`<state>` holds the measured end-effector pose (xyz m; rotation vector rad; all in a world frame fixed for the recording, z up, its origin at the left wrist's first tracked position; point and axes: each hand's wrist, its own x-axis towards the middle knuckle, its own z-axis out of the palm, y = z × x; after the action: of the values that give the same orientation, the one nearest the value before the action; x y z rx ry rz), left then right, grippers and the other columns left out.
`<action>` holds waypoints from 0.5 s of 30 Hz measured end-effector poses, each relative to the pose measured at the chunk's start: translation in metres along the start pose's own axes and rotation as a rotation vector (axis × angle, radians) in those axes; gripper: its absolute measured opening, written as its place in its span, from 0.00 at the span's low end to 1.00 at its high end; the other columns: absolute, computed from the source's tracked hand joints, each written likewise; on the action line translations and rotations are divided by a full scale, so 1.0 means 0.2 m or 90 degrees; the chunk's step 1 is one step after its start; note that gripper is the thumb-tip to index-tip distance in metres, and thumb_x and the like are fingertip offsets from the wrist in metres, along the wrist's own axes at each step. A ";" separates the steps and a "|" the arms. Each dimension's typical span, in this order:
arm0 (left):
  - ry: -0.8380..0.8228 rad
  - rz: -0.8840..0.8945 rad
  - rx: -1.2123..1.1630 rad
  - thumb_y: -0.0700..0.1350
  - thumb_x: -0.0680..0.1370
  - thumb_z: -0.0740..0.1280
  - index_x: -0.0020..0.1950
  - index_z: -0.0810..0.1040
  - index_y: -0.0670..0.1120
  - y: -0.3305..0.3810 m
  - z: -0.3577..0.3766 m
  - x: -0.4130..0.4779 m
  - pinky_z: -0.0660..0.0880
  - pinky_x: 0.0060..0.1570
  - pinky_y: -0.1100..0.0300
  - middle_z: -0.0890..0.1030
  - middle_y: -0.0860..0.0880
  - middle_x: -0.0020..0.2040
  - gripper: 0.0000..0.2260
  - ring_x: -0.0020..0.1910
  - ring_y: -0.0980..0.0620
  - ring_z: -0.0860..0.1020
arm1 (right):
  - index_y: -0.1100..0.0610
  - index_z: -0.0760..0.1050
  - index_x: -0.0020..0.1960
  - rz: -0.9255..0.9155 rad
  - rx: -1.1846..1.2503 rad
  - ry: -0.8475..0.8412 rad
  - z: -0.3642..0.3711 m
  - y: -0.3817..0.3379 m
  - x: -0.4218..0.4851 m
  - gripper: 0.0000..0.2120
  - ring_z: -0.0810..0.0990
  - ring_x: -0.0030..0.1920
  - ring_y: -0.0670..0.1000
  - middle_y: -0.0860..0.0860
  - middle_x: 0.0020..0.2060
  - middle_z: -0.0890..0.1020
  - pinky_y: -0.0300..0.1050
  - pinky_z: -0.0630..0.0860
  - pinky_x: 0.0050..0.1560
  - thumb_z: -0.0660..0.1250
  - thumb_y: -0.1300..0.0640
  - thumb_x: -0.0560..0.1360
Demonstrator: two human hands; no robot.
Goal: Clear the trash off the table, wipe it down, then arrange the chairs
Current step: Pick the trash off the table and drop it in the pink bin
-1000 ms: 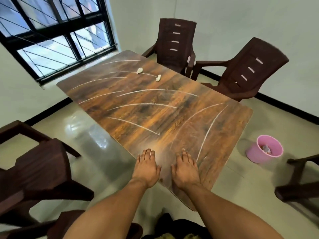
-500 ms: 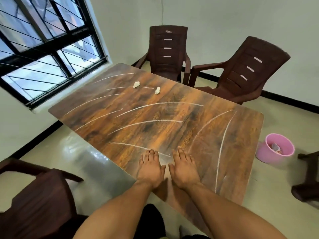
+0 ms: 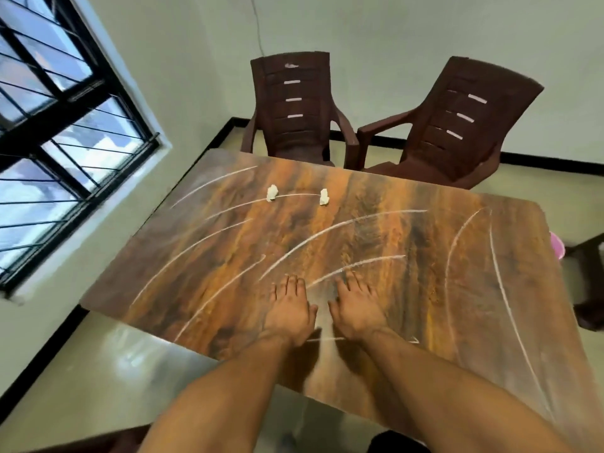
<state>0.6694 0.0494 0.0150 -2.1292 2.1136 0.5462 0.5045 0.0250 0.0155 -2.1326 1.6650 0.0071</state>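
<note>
The wooden table (image 3: 408,256) carries long white chalk-like streaks across its top. Two small crumpled white paper scraps lie near its far edge: one at the left (image 3: 272,193) and one at the right (image 3: 324,197). My left hand (image 3: 289,310) and my right hand (image 3: 358,307) lie flat, palms down, side by side on the near part of the table, fingers straight, holding nothing. Both scraps are well beyond my fingertips.
Two brown plastic chairs stand behind the far edge, one straight (image 3: 299,109) and one angled (image 3: 457,125). A pink bin's rim (image 3: 555,245) shows at the table's right edge, with another dark chair (image 3: 588,282) beside it. A barred window (image 3: 58,142) fills the left wall.
The view has moved closer to and over the table and turned left. My hands have slid farther onto the tabletop, still flat. The pink bin is now mostly hidden behind the table.
</note>
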 end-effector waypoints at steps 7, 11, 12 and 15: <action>0.014 0.038 0.011 0.55 0.84 0.51 0.82 0.48 0.41 -0.32 -0.25 0.36 0.42 0.80 0.47 0.50 0.42 0.83 0.31 0.82 0.43 0.48 | 0.53 0.55 0.80 -0.006 0.006 0.056 -0.08 -0.28 0.35 0.28 0.55 0.79 0.54 0.53 0.80 0.57 0.54 0.52 0.79 0.50 0.46 0.83; 0.026 0.039 0.019 0.56 0.84 0.51 0.82 0.49 0.41 -0.44 -0.33 0.65 0.43 0.80 0.46 0.51 0.41 0.82 0.31 0.81 0.41 0.49 | 0.52 0.58 0.79 0.005 0.014 0.067 -0.12 -0.30 0.60 0.26 0.55 0.79 0.55 0.53 0.80 0.58 0.54 0.54 0.77 0.53 0.47 0.83; 0.029 0.038 0.027 0.56 0.84 0.52 0.82 0.49 0.40 -0.46 -0.34 0.71 0.45 0.80 0.46 0.52 0.40 0.82 0.32 0.81 0.41 0.50 | 0.52 0.58 0.79 0.006 0.014 0.069 -0.13 -0.30 0.67 0.26 0.55 0.79 0.55 0.53 0.80 0.58 0.55 0.53 0.77 0.53 0.48 0.83; 0.018 0.038 0.034 0.54 0.84 0.52 0.82 0.50 0.41 -0.53 -0.40 0.92 0.46 0.80 0.45 0.52 0.40 0.82 0.31 0.81 0.41 0.50 | 0.51 0.54 0.80 0.008 0.019 0.055 -0.13 -0.27 0.87 0.27 0.53 0.79 0.55 0.52 0.80 0.55 0.54 0.51 0.77 0.52 0.48 0.83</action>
<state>0.7841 -0.1460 0.0121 -2.0641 2.1860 0.4631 0.5968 -0.1354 0.0114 -2.1277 1.7152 -0.1078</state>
